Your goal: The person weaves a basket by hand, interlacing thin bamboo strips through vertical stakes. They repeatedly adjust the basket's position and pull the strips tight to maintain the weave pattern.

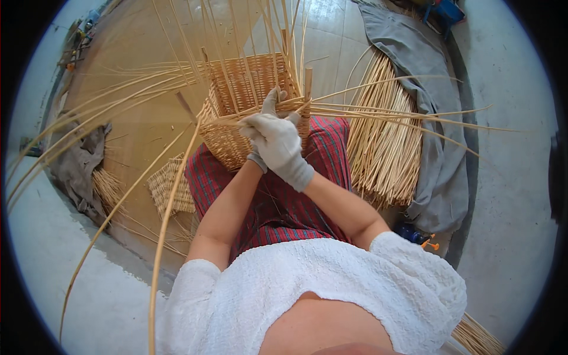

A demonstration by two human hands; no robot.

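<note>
A partly woven wicker basket (245,80) rests against my lap, tilted, with long loose canes standing up and fanning to both sides. Both hands wear pale work gloves and meet at the basket's near rim. My right hand (279,142) crosses over the front of the left, its fingers closed on a cane strand (225,122) along the rim. Behind it, my left hand (270,102) is largely hidden; its fingertips show above the rim, and it seems to grip the basket wall. Wooden corner stakes (307,83) stick up from the basket.
To the right, a thick bundle of cut canes (387,136) lies on a grey cloth (441,177). A woven piece (171,186) sits on the floor at left, near another grey cloth (80,165). Long canes (168,219) sweep past my left arm. A blue object (408,232) lies at lower right.
</note>
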